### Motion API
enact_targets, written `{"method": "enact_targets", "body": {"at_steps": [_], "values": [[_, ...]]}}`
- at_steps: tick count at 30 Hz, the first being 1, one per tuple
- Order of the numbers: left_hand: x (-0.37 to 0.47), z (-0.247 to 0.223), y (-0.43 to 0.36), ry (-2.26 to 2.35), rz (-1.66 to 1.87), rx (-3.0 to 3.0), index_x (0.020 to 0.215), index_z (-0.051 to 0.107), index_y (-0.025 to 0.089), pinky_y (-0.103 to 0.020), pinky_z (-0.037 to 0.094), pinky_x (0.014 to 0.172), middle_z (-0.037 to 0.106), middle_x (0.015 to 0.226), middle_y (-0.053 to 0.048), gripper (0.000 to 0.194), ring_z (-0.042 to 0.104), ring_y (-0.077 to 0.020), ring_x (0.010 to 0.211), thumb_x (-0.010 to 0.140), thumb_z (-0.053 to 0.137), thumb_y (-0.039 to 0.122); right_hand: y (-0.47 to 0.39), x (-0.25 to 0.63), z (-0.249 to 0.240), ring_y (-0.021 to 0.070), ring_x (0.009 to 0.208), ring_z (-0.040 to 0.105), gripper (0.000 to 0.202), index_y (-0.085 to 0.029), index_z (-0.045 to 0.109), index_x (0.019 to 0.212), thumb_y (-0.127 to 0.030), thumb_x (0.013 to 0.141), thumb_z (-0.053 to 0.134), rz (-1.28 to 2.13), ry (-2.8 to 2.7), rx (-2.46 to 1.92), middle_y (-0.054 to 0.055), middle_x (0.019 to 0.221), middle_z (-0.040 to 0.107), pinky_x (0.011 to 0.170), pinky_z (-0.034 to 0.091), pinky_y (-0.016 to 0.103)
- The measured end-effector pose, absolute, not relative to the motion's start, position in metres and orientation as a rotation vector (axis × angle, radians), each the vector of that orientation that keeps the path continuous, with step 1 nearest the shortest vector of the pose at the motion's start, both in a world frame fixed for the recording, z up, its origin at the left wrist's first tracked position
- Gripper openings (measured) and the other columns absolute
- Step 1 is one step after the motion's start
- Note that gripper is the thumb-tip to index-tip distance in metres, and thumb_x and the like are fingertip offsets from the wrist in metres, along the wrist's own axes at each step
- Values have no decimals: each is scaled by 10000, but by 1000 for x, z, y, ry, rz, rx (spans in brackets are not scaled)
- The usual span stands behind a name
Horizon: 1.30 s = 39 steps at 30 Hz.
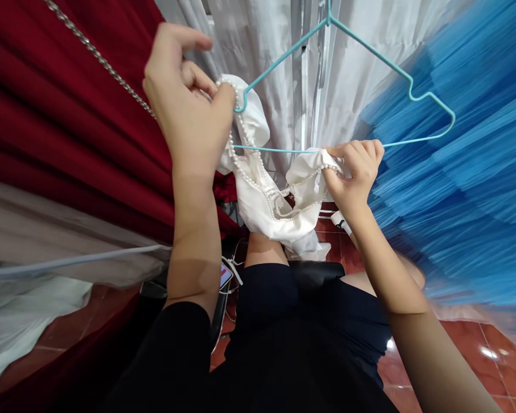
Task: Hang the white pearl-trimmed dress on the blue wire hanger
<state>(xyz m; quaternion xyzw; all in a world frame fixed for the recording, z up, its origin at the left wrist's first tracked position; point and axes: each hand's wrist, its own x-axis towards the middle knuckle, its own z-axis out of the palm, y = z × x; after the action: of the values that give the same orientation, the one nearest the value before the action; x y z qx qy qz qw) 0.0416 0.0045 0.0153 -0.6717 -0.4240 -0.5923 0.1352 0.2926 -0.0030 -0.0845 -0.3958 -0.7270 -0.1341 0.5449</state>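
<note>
A white dress with pearl beading along its neckline hangs between my hands, its lower part falling over my lap. My left hand pinches one shoulder of it between thumb and fingers, with the index finger raised. That shoulder lies over the left end of a light blue wire hanger. Lower and to the right, my right hand grips the other shoulder in front of the hanger's bottom bar. The hanger's right end sticks out bare beyond that hand.
Dark red cloth hangs on the left, with a metal chain before it. Blue tulle fills the right side, and white curtains hang behind. A phone with cables lies beside my left leg. Red tiles cover the floor.
</note>
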Motion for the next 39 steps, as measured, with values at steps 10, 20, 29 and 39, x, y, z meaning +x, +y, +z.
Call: {"method": "enact_targets", "body": {"at_steps": [10, 20, 29, 39], "values": [[54, 21, -17, -1500, -1816, -1880, 886, 752, 73, -223, 359, 537, 624, 678, -8, 355, 531, -99, 538, 678, 486, -36, -4, 293, -83, 189, 889, 541, 197, -208, 641, 916, -318, 951, 482, -276, -1778, -1001, 8, 844, 589, 996, 379, 474], [58, 26, 3, -1230, -1811, -1849, 850, 737, 36, -206, 325, 489, 543, 604, 1, 174, 467, -77, 491, 766, 589, 71, -11, 272, -89, 208, 934, 544, 199, -234, 641, 1022, -216, 900, 486, -179, -1811, -1091, 21, 902, 593, 1013, 369, 492], [106, -6, -9, -1147, -1659, -2150, 879, 659, 180, -259, 516, 736, 657, 849, 4, 173, 635, -136, 816, 935, 561, 49, -6, 283, -88, 201, 925, 540, 205, -231, 649, 996, -242, 880, 480, -232, -1809, -1098, 19, 895, 604, 1048, 343, 466], [125, -45, -14, -1396, -1332, -2658, 1056, 643, 234, -341, 476, 880, 696, 885, -20, 186, 657, -190, 836, 1023, 464, 202, -14, 292, -81, 200, 1004, 551, 349, -254, 634, 1121, -144, 846, 448, -210, -1944, -1087, 12, 1040, 632, 1063, 349, 453]]}}
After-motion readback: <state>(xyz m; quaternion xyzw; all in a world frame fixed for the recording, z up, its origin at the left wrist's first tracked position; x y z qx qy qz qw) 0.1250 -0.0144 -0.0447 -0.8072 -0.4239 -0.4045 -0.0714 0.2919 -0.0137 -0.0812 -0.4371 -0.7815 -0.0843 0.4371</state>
